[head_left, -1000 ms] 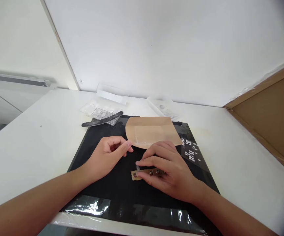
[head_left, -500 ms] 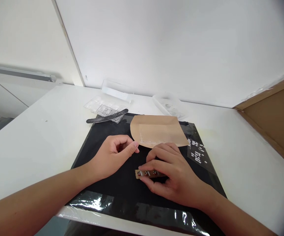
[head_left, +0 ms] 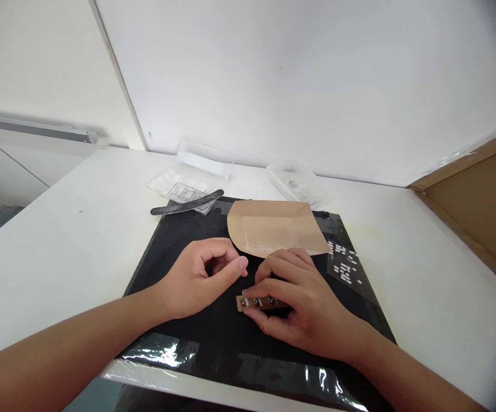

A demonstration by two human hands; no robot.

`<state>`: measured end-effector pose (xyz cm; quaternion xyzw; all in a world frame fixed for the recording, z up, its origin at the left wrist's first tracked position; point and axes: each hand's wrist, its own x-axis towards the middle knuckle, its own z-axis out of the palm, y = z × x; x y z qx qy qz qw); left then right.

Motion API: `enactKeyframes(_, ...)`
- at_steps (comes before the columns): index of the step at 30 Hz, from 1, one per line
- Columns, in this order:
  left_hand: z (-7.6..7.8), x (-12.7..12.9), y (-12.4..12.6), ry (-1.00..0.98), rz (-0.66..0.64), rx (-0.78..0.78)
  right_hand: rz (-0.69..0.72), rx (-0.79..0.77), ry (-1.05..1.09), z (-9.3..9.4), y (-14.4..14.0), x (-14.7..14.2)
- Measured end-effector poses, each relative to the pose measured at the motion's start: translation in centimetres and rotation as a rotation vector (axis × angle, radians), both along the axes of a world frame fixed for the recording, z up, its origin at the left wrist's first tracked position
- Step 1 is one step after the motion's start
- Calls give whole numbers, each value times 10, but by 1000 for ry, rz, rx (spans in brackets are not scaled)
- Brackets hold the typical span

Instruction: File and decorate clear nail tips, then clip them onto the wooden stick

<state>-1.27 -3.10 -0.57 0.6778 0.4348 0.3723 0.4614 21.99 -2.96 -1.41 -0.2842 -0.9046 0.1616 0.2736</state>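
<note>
One studded strip (head_left: 256, 302) under right hand (head_left: 303, 303)

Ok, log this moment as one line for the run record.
right hand: pinning small tan leather strip with metal studs on black mat | left hand: curled beside strip, fingertips pinched, contents unclear | large tan leather piece: behind hands

We see a small tan strip (head_left: 254, 301), matt like leather or card, set with shiny metal studs. At 12 o'clock from it lies a smooth matt tan sheet (head_left: 276, 228). Both rest on a matt black mat (head_left: 174, 240) edged with glossy clear tape. The bench (head_left: 59, 240) looks smooth white; the clear plastic tray (head_left: 179, 184) glossy.
</note>
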Motion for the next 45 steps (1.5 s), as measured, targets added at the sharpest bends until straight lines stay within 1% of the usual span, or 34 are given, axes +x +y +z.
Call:
enactKeyframes(3, 1, 0, -1, 23, -59, 68, 1, -3, -6, 0, 0, 1)
enactKeyframes(6, 1, 0, -3, 34, -83, 84, 5, -6, -25, 0, 0, 1)
enactKeyframes(8, 2, 0, -3, 19, -66, 52, 13, -7, -37, 0, 0, 1)
enactKeyframes(11, 4, 0, -1, -18, -6, -16, 20, -1, -43, 1, 0, 1)
enactKeyframes(14, 4, -1, 1, -41, 43, -45, 23, 3, -35, 1, 1, 1)
enactKeyframes(22, 2, 0, 1, -30, 63, -44, 40, 1, -17, 1, 1, 1)
enactKeyframes(36, 0, -1, 2, -12, 66, -37, 26, 12, -26, 3, 2, 1)
enactKeyframes(43, 2, -1, 4, 4, 93, -11, 30, 62, -19, 7, 5, 6)
enactKeyframes(45, 1, -2, 6, 14, 110, 6, 2, 89, 2, 9, 8, 10)
